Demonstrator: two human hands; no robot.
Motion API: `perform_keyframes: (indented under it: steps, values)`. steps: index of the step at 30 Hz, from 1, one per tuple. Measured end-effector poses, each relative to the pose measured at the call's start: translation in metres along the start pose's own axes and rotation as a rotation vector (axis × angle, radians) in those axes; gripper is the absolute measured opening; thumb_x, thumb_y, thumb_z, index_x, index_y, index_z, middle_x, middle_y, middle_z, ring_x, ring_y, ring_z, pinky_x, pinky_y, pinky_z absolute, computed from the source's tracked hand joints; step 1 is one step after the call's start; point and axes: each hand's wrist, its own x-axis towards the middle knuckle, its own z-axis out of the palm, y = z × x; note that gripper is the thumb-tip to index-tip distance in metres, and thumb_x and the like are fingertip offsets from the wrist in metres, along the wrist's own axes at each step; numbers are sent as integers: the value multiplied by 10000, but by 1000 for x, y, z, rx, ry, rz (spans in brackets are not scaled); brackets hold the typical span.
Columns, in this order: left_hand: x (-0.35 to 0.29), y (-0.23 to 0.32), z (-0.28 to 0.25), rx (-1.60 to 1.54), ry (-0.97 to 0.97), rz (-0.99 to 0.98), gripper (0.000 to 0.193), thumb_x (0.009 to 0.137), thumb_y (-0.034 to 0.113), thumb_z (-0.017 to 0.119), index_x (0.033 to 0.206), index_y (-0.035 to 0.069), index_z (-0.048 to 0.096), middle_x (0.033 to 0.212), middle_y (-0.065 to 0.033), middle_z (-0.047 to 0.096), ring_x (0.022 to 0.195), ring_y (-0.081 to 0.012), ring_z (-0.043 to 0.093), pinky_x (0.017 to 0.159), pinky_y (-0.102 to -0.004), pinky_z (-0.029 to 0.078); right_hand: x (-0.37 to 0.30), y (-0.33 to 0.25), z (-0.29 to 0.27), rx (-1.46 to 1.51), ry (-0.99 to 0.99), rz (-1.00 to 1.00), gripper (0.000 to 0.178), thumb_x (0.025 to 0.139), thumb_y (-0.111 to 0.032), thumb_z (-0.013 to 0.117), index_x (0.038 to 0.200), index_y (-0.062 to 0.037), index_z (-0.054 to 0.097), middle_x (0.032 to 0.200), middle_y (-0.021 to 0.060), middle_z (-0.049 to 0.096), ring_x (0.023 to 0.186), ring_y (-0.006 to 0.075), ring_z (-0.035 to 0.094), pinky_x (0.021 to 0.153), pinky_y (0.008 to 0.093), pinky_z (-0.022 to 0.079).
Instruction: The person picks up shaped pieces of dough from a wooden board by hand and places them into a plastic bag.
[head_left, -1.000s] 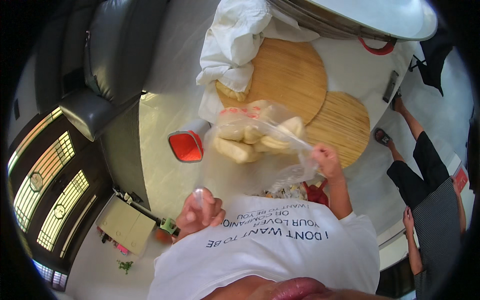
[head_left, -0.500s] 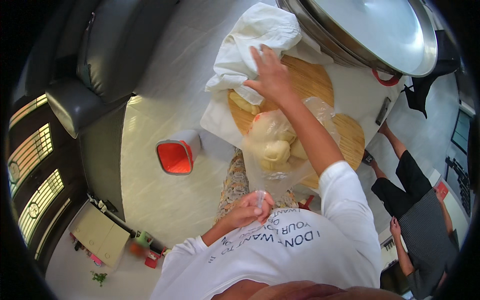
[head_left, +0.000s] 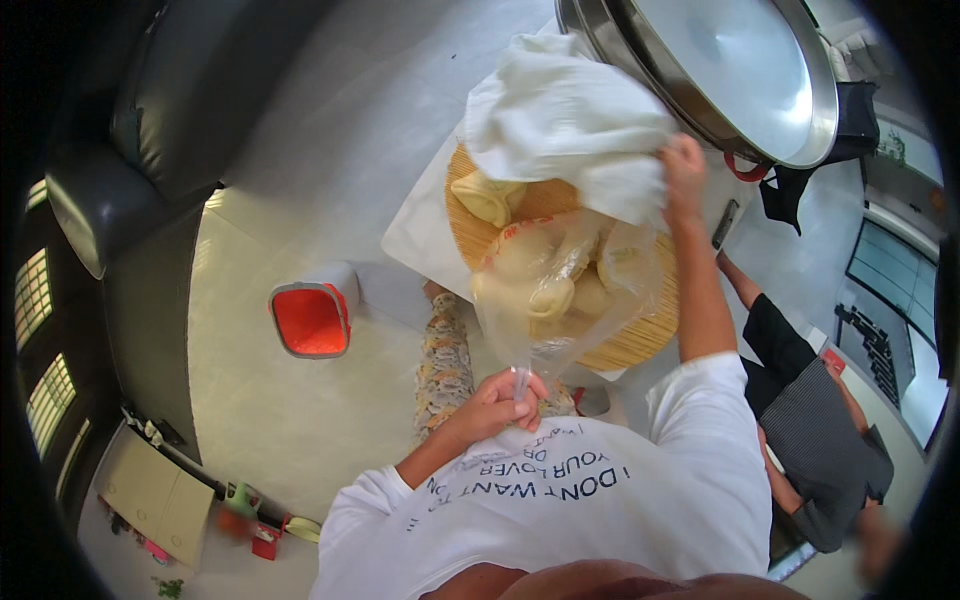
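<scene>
Head camera view, looking down: a person's left hand (head_left: pixel 497 403) pinches the gathered neck of a clear plastic bag of pale dough pieces (head_left: pixel 560 285), held close to the chest above a round bamboo mat (head_left: pixel 640 335) on a white table (head_left: pixel 415 235). The right hand (head_left: pixel 683 160), reaching far, grips a white crumpled cloth (head_left: pixel 565 125) that hides part of the mat. A large steel lid (head_left: pixel 740 70) lies beyond it. An orange-lined bin (head_left: pixel 312 318) stands on the floor to the left; another person (head_left: pixel 810 420) sits at right.
</scene>
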Motion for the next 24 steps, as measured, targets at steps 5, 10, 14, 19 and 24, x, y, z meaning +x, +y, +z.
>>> perform_keyframes:
  steps: [5, 10, 14, 19, 24]
  values:
    - [8, 1, 6, -8, -95, -91, 305, 750, 142, 542, 986, -17, 434, 639, -55, 459, 593, -132, 444, 631, -310, 412, -33, 49, -174, -17, 423, 113, 135, 788, -82, 469, 901, -10, 489, 823, 63, 538, 684, 151, 546, 615, 261, 462]
    - [7, -1, 6, -3, -77, -159, 319, 754, 139, 551, 1005, -12, 423, 661, -60, 463, 601, -134, 448, 629, -306, 412, -50, -1, -101, -1346, 625, -448, 261, 698, -44, 516, 955, -2, 494, 897, 131, 531, 856, 279, 510, 766, 350, 407]
    - [8, -2, 11, -37, -79, -217, 326, 752, 148, 564, 1007, -5, 430, 659, -52, 454, 608, -130, 449, 629, -300, 408, -70, -19, 28, -576, -59, -470, 402, 658, -74, 584, 1050, -47, 499, 1063, 114, 499, 1017, 277, 453, 875, 368, 351]
    - [19, 2, 16, 64, -85, -220, 332, 754, 167, 569, 1013, 5, 439, 654, -39, 446, 617, -126, 454, 628, -279, 404, -84, 27, 172, -1093, -556, -323, 733, 612, -273, 694, 1223, -114, 320, 1281, 150, 278, 1181, 324, 264, 799, 578, 345]
    - [19, 5, 16, 75, -26, -192, 322, 762, 186, 560, 1005, 5, 450, 654, -32, 440, 619, -122, 460, 639, -271, 412, -87, 63, 200, -1174, -613, -270, 736, 599, -286, 700, 1213, -137, 322, 1288, 121, 259, 1221, 288, 193, 755, 587, 364]
